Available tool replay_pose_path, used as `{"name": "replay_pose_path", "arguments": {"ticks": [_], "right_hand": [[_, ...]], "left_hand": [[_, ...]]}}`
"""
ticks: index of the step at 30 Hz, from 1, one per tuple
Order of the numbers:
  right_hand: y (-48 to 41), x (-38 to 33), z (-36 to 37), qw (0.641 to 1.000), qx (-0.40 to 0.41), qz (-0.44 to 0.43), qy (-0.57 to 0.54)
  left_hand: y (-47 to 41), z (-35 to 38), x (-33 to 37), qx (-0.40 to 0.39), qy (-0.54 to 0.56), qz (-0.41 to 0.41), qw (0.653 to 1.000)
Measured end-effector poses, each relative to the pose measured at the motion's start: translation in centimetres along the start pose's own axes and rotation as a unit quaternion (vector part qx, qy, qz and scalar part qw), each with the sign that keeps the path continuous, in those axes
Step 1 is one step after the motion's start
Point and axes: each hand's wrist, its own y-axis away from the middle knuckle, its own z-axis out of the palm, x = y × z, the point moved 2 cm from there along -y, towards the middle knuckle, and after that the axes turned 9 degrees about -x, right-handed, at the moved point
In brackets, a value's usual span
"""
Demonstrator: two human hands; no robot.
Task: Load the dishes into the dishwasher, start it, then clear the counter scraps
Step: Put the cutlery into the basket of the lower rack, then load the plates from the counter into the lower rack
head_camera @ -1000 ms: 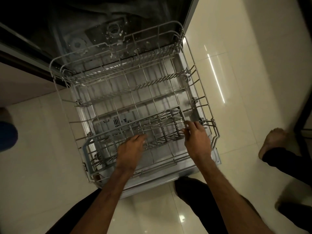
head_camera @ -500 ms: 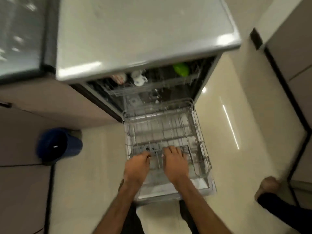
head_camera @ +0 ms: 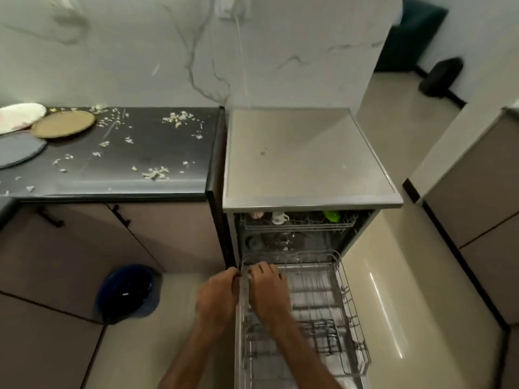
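Moved off the basket (head_camera: pixel 323 336) to the rack (head_camera: pixel 349 300), far-left corner — left hand (head_camera: pixel 217 300) fingers (head_camera: pixel 231 272) curled on its wire, right hand (head_camera: pixel 268 294) unclear; plates (head_camera: pixel 63 124) still unloaded.

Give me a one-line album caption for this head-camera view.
Left hand and right hand at the pulled-out lower rack of the open dishwasher; plates and scraps sit on the counter.

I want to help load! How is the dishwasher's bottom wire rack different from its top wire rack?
The grey wire bottom rack is pulled out over the floor; the grey wire top rack sits inside the dishwasher. The top rack holds a white cup; the bottom rack shows no dishes. Both are wire.
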Motion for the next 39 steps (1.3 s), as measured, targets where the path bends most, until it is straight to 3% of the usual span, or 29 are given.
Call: {"name": "replay_pose_path", "arguments": {"ticks": [5, 13, 17, 27, 39], "right_hand": [[-0.7, -8.6, 1.0, 0.998, 0.053, -0.018, -0.019], [-3.5, -20.1, 1.8, 0.992, 0.096, -0.076, 0.009], [-5.2, -24.8, 1.6, 0.986, 0.124, -0.099, -0.045], [-11.7, -35.4, 7.4, 0.981, 0.071, -0.159, -0.091], [-27.9, -48.2, 7.3, 0.956, 0.046, -0.275, -0.094]], "left_hand": [[1.5, -3.9, -7.4, 0.025, -0.027, 0.015, 0.999], [4.3, -13.7, -13.4, 0.097, -0.032, -0.031, 0.994], [5.1, -17.0, -17.4, 0.13, -0.009, -0.07, 0.989], [4.7, -20.7, -28.2, 0.179, 0.007, -0.174, 0.968], [-7.3, -30.6, -37.2, 0.25, 0.054, -0.287, 0.923]]}}
